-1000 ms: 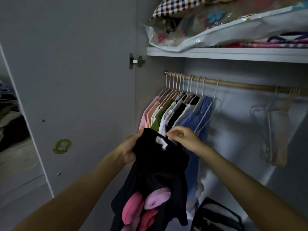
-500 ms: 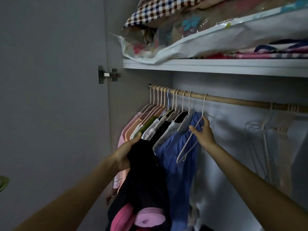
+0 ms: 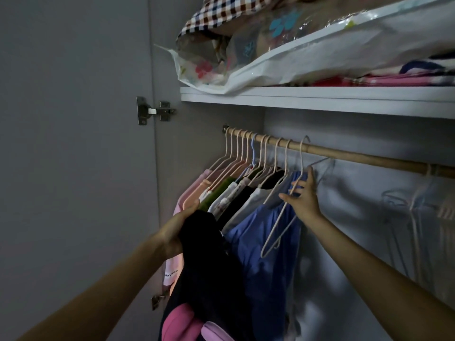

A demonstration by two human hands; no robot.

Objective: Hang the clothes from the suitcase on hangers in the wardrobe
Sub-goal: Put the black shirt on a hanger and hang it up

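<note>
My left hand (image 3: 175, 230) grips a black garment (image 3: 209, 274) with pink patches near its hem, held up in front of the hung clothes. My right hand (image 3: 303, 196) holds an empty white hanger (image 3: 280, 227) by its neck; the hook sits at the wooden rail (image 3: 344, 153), and whether it rests on the rail I cannot tell. Several garments hang on hangers at the rail's left end, the nearest a blue one (image 3: 266, 242). The suitcase is out of view.
The wardrobe door (image 3: 73, 168) stands open at left, with a metal hinge (image 3: 155, 112). A white shelf (image 3: 320, 97) above the rail carries plastic-bagged bedding and folded fabrics. More empty hangers (image 3: 418, 217) hang at the rail's right end.
My view has moved closer and upward. My right hand left the black garment's collar, reached up to the empty hanger and now holds it at its neck. My left hand keeps the black garment.
</note>
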